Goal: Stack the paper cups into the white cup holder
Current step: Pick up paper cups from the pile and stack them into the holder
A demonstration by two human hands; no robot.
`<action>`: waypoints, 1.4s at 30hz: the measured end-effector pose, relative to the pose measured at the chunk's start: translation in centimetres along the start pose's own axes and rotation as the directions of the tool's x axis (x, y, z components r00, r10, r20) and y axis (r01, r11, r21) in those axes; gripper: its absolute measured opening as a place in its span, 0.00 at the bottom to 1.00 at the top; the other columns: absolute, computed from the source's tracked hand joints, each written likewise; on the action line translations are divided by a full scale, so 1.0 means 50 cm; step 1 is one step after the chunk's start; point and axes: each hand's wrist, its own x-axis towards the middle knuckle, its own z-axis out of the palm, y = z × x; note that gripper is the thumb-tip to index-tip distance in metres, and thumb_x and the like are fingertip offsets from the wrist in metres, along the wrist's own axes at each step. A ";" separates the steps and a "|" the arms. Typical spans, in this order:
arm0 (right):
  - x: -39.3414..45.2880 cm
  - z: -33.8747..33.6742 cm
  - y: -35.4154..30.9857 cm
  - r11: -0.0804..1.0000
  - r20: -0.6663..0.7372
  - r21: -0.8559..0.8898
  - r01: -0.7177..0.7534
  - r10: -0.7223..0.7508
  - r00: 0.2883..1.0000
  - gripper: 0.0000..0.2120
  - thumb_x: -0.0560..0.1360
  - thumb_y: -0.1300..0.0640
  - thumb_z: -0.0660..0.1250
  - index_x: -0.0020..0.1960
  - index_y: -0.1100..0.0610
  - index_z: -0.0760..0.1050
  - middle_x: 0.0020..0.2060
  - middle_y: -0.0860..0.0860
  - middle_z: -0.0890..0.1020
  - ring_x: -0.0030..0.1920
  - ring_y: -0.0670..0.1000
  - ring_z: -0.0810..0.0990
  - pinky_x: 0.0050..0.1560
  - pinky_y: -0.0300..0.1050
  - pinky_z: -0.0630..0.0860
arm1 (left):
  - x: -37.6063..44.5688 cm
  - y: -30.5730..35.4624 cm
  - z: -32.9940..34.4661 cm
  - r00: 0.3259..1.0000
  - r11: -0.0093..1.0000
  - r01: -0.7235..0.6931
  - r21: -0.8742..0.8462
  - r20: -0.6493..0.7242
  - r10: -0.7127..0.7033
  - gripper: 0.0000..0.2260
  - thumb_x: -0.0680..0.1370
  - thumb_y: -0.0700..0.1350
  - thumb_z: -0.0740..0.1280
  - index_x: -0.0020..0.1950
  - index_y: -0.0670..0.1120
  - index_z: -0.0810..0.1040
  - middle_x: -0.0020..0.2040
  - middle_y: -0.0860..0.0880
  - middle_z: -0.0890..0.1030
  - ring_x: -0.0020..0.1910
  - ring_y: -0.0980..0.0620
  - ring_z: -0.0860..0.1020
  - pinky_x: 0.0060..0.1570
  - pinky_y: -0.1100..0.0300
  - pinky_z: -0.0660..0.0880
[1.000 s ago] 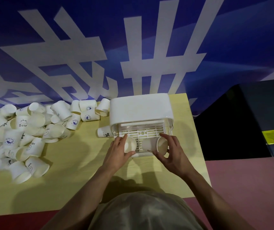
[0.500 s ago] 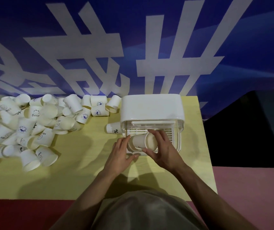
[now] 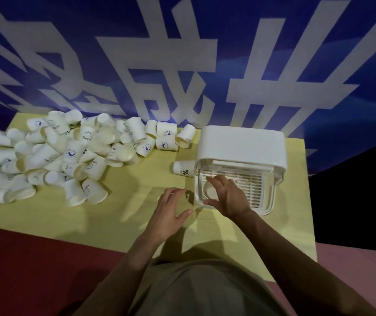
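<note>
Gripping the stacked paper cups [image 3: 210, 190] lying flat in the white cup holder [image 3: 241, 144] at the table's [image 3: 137, 183] right edge, mouth toward me, is my right hand [image 3: 229, 197]; my left hand [image 3: 170, 210] hovers spread, empty.

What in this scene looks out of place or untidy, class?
The paper cups lie tumbled in a loose heap at the table's left end, most on their sides. One cup marked % lies on its side apart from the heap, beside the white cup holder. Nothing looks spilled or damaged.
</note>
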 end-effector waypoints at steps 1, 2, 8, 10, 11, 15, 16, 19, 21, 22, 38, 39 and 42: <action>0.000 0.002 -0.004 1.000 0.004 0.021 -0.012 0.012 1.000 0.37 0.75 0.41 0.74 0.78 0.52 0.67 0.73 0.51 0.73 0.68 0.58 0.75 0.62 0.54 0.76 | -0.006 -0.005 -0.004 1.000 1.000 0.006 -0.005 0.002 -0.006 0.27 0.79 0.55 0.72 0.76 0.51 0.69 0.70 0.53 0.67 0.69 0.53 0.70 0.69 0.51 0.72; -0.001 0.004 -0.006 0.999 0.005 0.037 -0.020 0.020 1.000 0.37 0.74 0.42 0.75 0.78 0.52 0.67 0.73 0.51 0.73 0.68 0.57 0.75 0.62 0.54 0.76 | -0.012 -0.012 -0.007 1.000 1.000 0.011 -0.012 0.004 -0.011 0.27 0.79 0.54 0.72 0.75 0.51 0.70 0.70 0.53 0.68 0.69 0.53 0.70 0.68 0.51 0.73; -0.010 0.018 -0.008 0.996 -0.006 0.069 -0.051 0.051 0.999 0.39 0.71 0.45 0.79 0.77 0.56 0.69 0.71 0.57 0.75 0.66 0.63 0.77 0.60 0.56 0.77 | -0.044 -0.045 -0.016 1.000 0.999 0.025 -0.031 0.005 -0.025 0.25 0.78 0.53 0.72 0.74 0.52 0.71 0.68 0.53 0.68 0.67 0.53 0.71 0.65 0.48 0.76; -0.017 0.018 -0.017 0.997 -0.035 0.025 -0.070 0.071 0.997 0.41 0.71 0.45 0.79 0.78 0.56 0.68 0.73 0.59 0.73 0.67 0.64 0.74 0.65 0.59 0.75 | -0.051 -0.057 -0.022 1.000 0.999 0.025 -0.037 0.005 -0.025 0.25 0.78 0.53 0.72 0.74 0.52 0.71 0.68 0.54 0.68 0.67 0.53 0.71 0.64 0.48 0.76; -0.020 0.017 -0.026 0.998 -0.071 0.009 -0.069 0.069 0.995 0.41 0.70 0.45 0.79 0.77 0.56 0.68 0.72 0.59 0.73 0.68 0.64 0.74 0.65 0.59 0.75 | -0.053 -0.063 -0.027 1.000 0.999 0.023 -0.043 0.003 -0.023 0.25 0.78 0.54 0.71 0.74 0.52 0.71 0.68 0.54 0.68 0.66 0.53 0.72 0.63 0.48 0.76; -0.028 0.016 -0.087 1.000 -0.183 0.003 0.031 -0.030 0.983 0.34 0.73 0.47 0.78 0.74 0.57 0.71 0.67 0.58 0.76 0.64 0.62 0.75 0.62 0.59 0.77 | -0.060 -0.104 -0.060 0.998 0.996 0.046 -0.080 -0.033 -0.048 0.25 0.78 0.54 0.72 0.74 0.53 0.71 0.68 0.55 0.68 0.67 0.52 0.72 0.62 0.47 0.78; -0.026 0.017 -0.107 0.999 -0.187 0.003 0.052 -0.051 0.981 0.33 0.74 0.47 0.76 0.74 0.56 0.70 0.67 0.57 0.76 0.64 0.61 0.75 0.62 0.58 0.77 | -0.063 -0.117 -0.071 0.997 0.995 0.055 -0.089 -0.045 -0.059 0.24 0.78 0.53 0.72 0.74 0.53 0.72 0.68 0.56 0.68 0.67 0.53 0.72 0.62 0.48 0.77; -0.011 0.030 -0.170 0.993 -0.187 0.034 0.113 -0.105 0.977 0.31 0.75 0.48 0.75 0.74 0.55 0.69 0.67 0.55 0.75 0.63 0.60 0.76 0.55 0.56 0.80 | -0.071 -0.166 -0.116 0.994 0.992 0.076 -0.105 -0.069 -0.083 0.24 0.78 0.52 0.73 0.73 0.53 0.72 0.67 0.58 0.67 0.67 0.54 0.71 0.62 0.48 0.77; 0.006 0.043 -0.211 0.989 -0.189 0.062 0.137 -0.123 0.974 0.32 0.76 0.48 0.74 0.76 0.54 0.67 0.68 0.55 0.73 0.63 0.59 0.76 0.50 0.55 0.82 | -0.075 -0.210 -0.155 0.993 0.991 0.080 -0.109 -0.080 -0.089 0.24 0.78 0.52 0.73 0.73 0.53 0.72 0.66 0.60 0.66 0.67 0.55 0.70 0.63 0.48 0.77; 0.016 0.051 -0.231 0.988 -0.190 0.066 0.137 -0.122 0.974 0.33 0.76 0.48 0.74 0.76 0.54 0.67 0.68 0.55 0.73 0.64 0.59 0.76 0.49 0.54 0.82 | -0.076 -0.235 -0.178 0.992 0.992 0.078 -0.102 -0.087 -0.087 0.24 0.78 0.52 0.73 0.73 0.53 0.73 0.66 0.61 0.66 0.67 0.55 0.70 0.63 0.48 0.77; 0.263 0.179 -0.542 1.000 -0.042 0.016 -0.020 0.021 0.999 0.29 0.74 0.53 0.76 0.72 0.56 0.72 0.68 0.60 0.71 0.57 0.63 0.78 0.48 0.59 0.81 | -0.042 -0.564 -0.410 0.997 0.999 -0.048 -0.009 0.058 0.048 0.27 0.76 0.47 0.76 0.73 0.49 0.72 0.71 0.53 0.71 0.68 0.52 0.68 0.68 0.55 0.70; 0.275 0.182 -0.546 1.000 -0.040 -0.002 -0.024 0.024 0.999 0.28 0.74 0.54 0.77 0.71 0.57 0.72 0.67 0.61 0.72 0.56 0.65 0.78 0.48 0.60 0.81 | -0.035 -0.570 -0.412 0.993 0.996 -0.089 -0.012 0.081 0.090 0.26 0.76 0.47 0.75 0.73 0.49 0.72 0.70 0.53 0.71 0.68 0.53 0.69 0.68 0.56 0.69; 0.307 0.188 -0.555 0.996 -0.043 -0.081 -0.041 0.038 0.998 0.26 0.72 0.56 0.77 0.67 0.59 0.76 0.66 0.64 0.74 0.55 0.68 0.77 0.49 0.62 0.81 | -0.007 -0.587 -0.418 0.974 0.985 -0.175 -0.008 0.143 0.174 0.25 0.78 0.48 0.73 0.73 0.49 0.72 0.70 0.53 0.71 0.67 0.52 0.70 0.65 0.60 0.67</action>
